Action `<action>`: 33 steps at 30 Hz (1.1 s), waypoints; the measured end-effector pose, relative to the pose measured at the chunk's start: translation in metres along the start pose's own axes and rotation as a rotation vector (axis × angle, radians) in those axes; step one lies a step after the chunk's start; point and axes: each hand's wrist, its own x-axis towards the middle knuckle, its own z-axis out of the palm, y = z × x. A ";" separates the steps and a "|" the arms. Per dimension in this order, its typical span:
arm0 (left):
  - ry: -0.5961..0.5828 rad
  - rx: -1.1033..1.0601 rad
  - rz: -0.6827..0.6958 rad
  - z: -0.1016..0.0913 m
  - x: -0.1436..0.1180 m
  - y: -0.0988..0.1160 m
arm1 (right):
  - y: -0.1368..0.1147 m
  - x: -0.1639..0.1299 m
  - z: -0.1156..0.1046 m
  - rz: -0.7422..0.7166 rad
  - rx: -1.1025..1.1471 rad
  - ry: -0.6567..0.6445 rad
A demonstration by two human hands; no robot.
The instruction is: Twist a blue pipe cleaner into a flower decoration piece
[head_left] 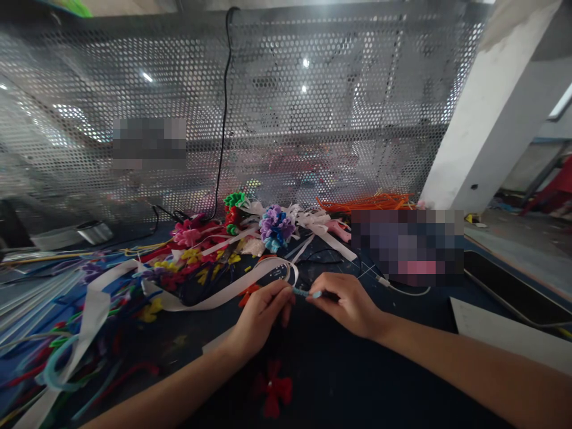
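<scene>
Between my two hands stretches a short light blue pipe cleaner [301, 292] that looks coiled or twisted. My left hand [263, 310] pinches one end with thumb and fingertips. At the other end, the thumb and fingers of my right hand [351, 304] are closed on it. Something dark shows within the right fingers; I cannot tell what it is. A red pipe-cleaner flower [273, 390] lies on the dark table below my hands. Just beyond them stands a purple and blue fuzzy flower ball [277, 226], and a white ribbon [218, 295] curves behind the left hand.
Loose coloured pipe cleaners [36, 316] and yellow flower pieces [154, 310] spread over the left side. Orange stems [370, 202] lie at the back. To the right are a phone [513, 286], a white sheet [504, 333] and a cable [406, 292]. A perforated metal panel [286, 107] rises behind.
</scene>
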 end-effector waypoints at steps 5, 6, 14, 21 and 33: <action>0.017 -0.056 -0.021 0.000 0.002 -0.004 | -0.003 -0.002 0.001 0.098 0.030 0.104; 0.021 -0.060 -0.021 0.000 0.002 -0.005 | -0.004 -0.002 0.001 0.082 0.043 0.110; 0.028 -0.036 -0.057 0.000 0.003 -0.002 | -0.006 0.003 -0.004 -0.155 0.076 0.105; 0.030 -0.042 -0.047 0.001 0.003 -0.001 | 0.001 0.000 0.002 -0.093 -0.019 0.220; 0.059 0.008 -0.032 0.001 0.001 -0.005 | 0.004 -0.002 0.004 -0.010 -0.217 -0.002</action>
